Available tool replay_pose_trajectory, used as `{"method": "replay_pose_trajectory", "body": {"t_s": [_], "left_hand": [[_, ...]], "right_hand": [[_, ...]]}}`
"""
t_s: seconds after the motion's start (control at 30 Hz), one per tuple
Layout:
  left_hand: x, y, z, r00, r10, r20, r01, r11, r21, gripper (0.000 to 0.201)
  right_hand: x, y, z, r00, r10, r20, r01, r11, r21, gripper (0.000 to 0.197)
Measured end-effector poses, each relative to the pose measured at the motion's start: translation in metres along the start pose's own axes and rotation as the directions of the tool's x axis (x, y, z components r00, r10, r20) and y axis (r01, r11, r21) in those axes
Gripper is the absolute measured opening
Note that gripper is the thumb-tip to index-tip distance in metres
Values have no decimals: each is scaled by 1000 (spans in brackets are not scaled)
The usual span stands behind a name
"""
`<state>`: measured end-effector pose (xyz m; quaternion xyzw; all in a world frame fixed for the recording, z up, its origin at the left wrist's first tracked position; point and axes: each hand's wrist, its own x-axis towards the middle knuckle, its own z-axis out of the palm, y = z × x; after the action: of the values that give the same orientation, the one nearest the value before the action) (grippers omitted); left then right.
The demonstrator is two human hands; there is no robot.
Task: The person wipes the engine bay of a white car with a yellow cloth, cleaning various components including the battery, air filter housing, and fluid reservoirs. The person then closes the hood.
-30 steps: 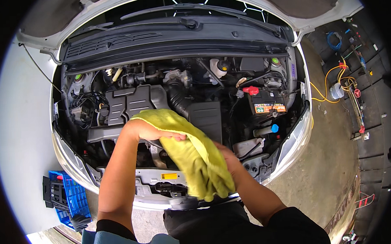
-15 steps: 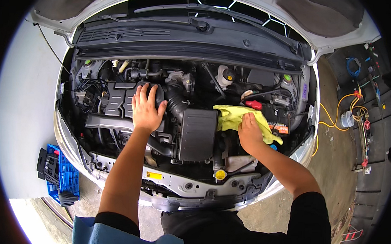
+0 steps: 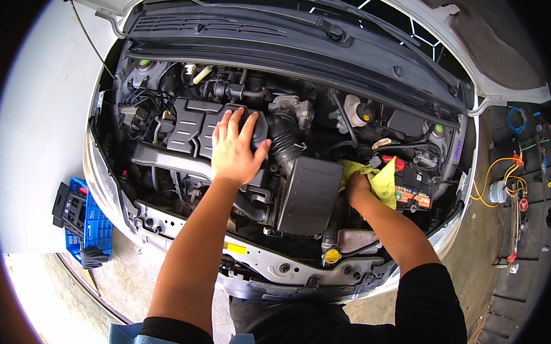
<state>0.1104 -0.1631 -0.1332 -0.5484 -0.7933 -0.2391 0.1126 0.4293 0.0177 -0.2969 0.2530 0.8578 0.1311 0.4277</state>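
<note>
My left hand (image 3: 236,148) lies flat on the black plastic engine cover (image 3: 185,128), its fingers stretched out. Between the black air filter box (image 3: 310,195) and the car battery (image 3: 411,179), my right hand (image 3: 357,190) reaches down into the engine bay with a yellow-green cloth (image 3: 383,182). The cloth bunches around that hand and drapes toward the battery, and the fingertips are hidden. A ribbed air intake hose (image 3: 284,138) runs from the filter box toward the back of the engine.
The raised hood (image 3: 497,45) overhangs the far right. A yellow radiator cap (image 3: 332,255) sits near the front edge. On the floor are a blue crate (image 3: 97,232) at left, and a yellow hose (image 3: 482,190) and tools at right.
My right hand has pushed lower beside the air filter box, taking the cloth with it and bunching it. My left hand stays on the engine cover. The whole view has shifted and tilted.
</note>
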Motion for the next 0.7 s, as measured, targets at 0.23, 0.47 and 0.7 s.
{"method": "replay_pose_trajectory", "body": {"t_s": [0.23,0.47,0.7], "left_hand": [[1,1,-2,1000,-20,5,20,1000,-4,66],[1,2,-1,1000,-2,-1,2,1000,25,66],[1,3,-1,1000,-24,5,24,1000,9,65]], "right_hand": [[-140,87,-91,948,41,-316,199,701,685,26],[-172,136,-142,381,723,-576,377,448,811,34],[-22,119,-141,564,542,-623,74,718,692,47]]}}
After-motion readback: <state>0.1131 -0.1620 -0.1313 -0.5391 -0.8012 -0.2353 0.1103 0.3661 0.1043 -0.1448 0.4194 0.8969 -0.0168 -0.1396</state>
